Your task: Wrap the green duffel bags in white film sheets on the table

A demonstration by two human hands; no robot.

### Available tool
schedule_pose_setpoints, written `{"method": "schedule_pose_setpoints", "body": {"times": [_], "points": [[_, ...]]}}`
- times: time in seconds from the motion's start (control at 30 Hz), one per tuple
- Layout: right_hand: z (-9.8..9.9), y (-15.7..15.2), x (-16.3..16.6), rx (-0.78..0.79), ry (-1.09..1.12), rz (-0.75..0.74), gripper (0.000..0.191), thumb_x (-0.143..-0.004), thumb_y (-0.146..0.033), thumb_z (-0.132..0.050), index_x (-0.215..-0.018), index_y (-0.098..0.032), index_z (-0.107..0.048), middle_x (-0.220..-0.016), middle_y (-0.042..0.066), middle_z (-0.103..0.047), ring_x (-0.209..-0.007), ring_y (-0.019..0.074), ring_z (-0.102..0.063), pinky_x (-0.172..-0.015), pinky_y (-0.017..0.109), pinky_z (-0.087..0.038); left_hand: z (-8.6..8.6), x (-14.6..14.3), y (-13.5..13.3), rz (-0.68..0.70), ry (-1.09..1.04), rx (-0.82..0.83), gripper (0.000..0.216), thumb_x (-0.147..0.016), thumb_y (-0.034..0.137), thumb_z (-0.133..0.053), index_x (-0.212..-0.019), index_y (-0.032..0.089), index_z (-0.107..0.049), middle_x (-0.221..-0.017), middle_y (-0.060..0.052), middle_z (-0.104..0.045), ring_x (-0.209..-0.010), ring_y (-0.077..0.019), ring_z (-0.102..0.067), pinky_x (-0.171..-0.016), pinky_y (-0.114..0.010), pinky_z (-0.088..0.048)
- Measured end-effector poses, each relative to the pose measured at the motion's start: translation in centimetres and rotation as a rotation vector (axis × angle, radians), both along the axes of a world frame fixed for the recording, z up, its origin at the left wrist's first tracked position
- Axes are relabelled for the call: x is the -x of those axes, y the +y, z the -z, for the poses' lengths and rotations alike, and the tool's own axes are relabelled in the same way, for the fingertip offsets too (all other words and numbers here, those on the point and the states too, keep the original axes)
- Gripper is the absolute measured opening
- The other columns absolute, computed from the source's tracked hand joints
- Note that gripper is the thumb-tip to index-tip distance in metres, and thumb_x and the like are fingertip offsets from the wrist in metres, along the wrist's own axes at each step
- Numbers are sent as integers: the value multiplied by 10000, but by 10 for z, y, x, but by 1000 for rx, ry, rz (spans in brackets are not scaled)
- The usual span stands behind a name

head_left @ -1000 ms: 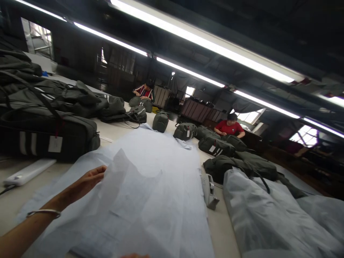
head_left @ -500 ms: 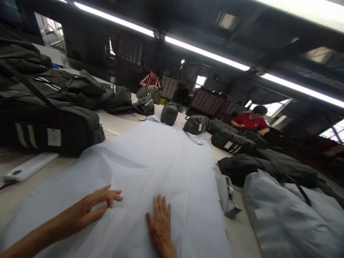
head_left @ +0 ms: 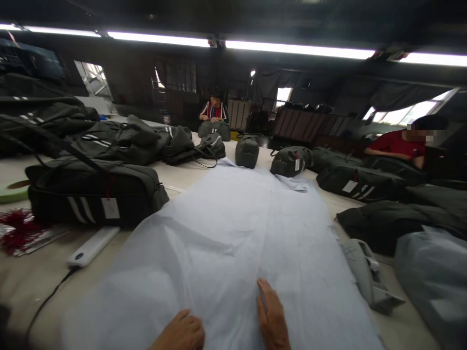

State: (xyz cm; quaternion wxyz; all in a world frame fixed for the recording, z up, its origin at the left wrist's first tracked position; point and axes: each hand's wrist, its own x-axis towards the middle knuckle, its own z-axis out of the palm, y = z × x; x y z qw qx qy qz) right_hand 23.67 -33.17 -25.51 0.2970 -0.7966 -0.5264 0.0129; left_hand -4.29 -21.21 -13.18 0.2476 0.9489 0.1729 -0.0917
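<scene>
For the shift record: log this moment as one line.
left hand: fingers curled, on sheet | right hand: flat on pale sheet | table: dark bags, white device

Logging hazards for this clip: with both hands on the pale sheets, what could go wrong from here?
The thin pale sheets are already creased down the middle, so the right hand and left hand pressing near the edge might set wrinkles or tear them. The white device and its cable lie right beside the sheets; a sweep to that side could snag or drag them.
</scene>
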Motion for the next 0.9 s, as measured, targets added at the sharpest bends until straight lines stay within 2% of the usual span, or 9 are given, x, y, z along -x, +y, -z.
{"method": "schedule_pose_setpoints", "body": {"times": [0.1,0.2,0.3,0.37,0.43,0.5,0.57,0.7,0.9], "points": [[-9,1,-8,-129,84,104,515,-976,-498,-355,-1302,-161,-570,-1332,133,-612,-1248,285,-561,-1064,521,-451,0,-2,0,-16,74,13,190,-886,356,-638,-1028,231,-636,-1056,-35,-696,-1052,-240,-633,-1039,-406,-425],[-22,3,-14,-169,111,132,556,-968,-541,-365,-1312,-146,-553,-1332,150,-606,-1248,296,-556,-1070,550,-428,-9,-5,-5,-86,88,5,317,-852,406,-691,-1118,249,-623,-1107,-36,-684,-1059,-251,-622,-1007,-386,-444],[-38,7,-15,-179,48,100,561,-981,-524,-358,-1382,-155,-492,-1420,144,-535,-1341,292,-468,-1130,576,-338,-15,-14,-9,-130,130,-10,346,-868,406,-676,-1174,255,-622,-1112,-50,-681,-1033,-262,-633,-971,-399,-478],[-51,11,-11,-143,-10,49,550,-993,-491,-359,-1438,-177,-432,-1491,119,-461,-1412,275,-373,-1168,574,-273,-15,-25,-9,-150,88,-51,453,-856,406,-692,-1273,267,-581,-1236,-78,-639,-1125,-286,-600,-1009,-432,-464],[-64,15,-4,-66,-66,-16,545,-1000,-465,-358,-1475,-199,-388,-1537,95,-395,-1452,260,-297,-1185,563,-240,-10,-37,-7,-135,19,-104,693,-803,422,-750,-1421,305,-458,-1472,-100,-474,-1330,-334,-451,-1119,-518,-355],[-70,19,5,45,-117,-81,552,-1000,-458,-361,-1500,-226,-353,-1573,73,-326,-1474,260,-237,-1192,563,-222,-2,-47,-6,-107,4,-134,947,-735,463,-804,-1521,337,-291,-1613,-98,-236,-1466,-366,-216,-1180,-611,-176],[-69,20,13,171,-149,-141,570,-989,-484,-383,-1514,-271,-325,-1597,44,-260,-1485,270,-192,-1193,571,-210,9,-51,-7,-105,57,-125,1061,-694,518,-818,-1545,333,-213,-1630,-107,-127,-1490,-375,-91,-1170,-660,-72],[-52,15,19,361,-141,-187,608,-961,-558,-409,-1516,-340,-295,-1609,20,-199,-1483,289,-168,-1184,575,-222,26,-46,-13,-189,140,-101,1112,-658,611,-799,-1546,306,-204,-1617,-135,-114,-1481,-397,-55,-1145,-689,-33],[-33,10,14,359,-172,-96,660,-963,-599,-334,-1524,-251,-298,-1616,62,-186,-1494,291,-113,-1192,573,-181,28,-34,-13,-191,152,-54,1161,-662,720,-733,-1558,272,-145,-1619,-141,-67,-1484,-394,-13,-1142,-691,3]]}}
